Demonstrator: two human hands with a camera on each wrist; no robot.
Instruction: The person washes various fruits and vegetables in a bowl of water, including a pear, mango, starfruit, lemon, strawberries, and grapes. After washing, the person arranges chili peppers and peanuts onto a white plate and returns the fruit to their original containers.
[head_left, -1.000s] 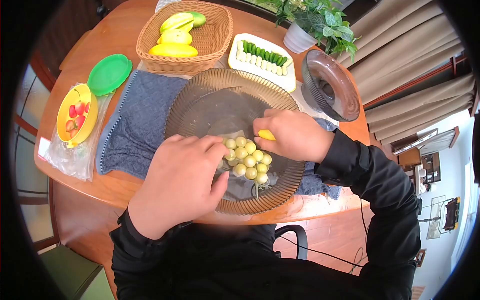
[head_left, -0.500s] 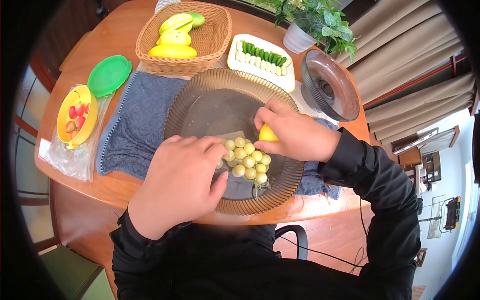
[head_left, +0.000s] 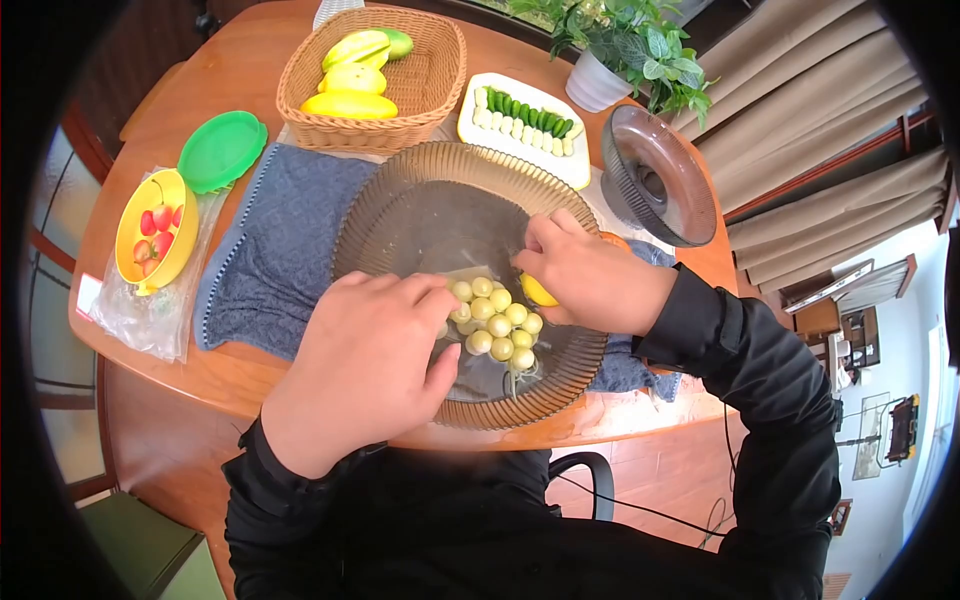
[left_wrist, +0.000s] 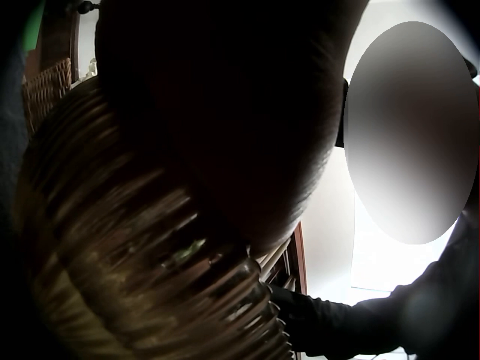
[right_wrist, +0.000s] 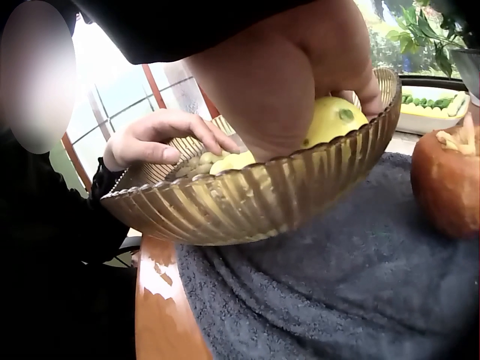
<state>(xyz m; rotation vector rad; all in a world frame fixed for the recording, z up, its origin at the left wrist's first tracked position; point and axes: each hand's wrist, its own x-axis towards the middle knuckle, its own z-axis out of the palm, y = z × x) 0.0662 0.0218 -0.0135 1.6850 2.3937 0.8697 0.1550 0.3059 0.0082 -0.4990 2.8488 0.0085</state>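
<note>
Pale green grapes (head_left: 500, 325) lie in a ribbed, smoky glass bowl (head_left: 385, 225), with some water under them. The left hand (head_left: 365, 360) reaches over the near-left rim, its fingers touching the left side of the bunch and its thumb apart. At the bowl's right side, the right hand (head_left: 600, 275) holds a smooth yellow fruit (head_left: 538, 291), mostly covered by the fingers. From the right wrist view, the yellow fruit (right_wrist: 334, 120) shows a greenish end beneath the right hand (right_wrist: 300, 75). The left wrist view is dark, with the bowl (left_wrist: 157, 277) below the left hand (left_wrist: 217, 112).
A wicker basket (head_left: 430, 85) of yellow fruit, a white tray (head_left: 485, 141) and a potted plant (head_left: 597, 80) stand behind. Left are a green lid (head_left: 222, 150) and a yellow bowl (head_left: 128, 225) of red fruit. An orange-brown round object (right_wrist: 446, 184) sits beside the blue towel (right_wrist: 360, 255).
The right hand has shifted slightly right and turned, showing more of the yellow fruit than a second ago. The left hand has stayed nearly still at the grapes.
</note>
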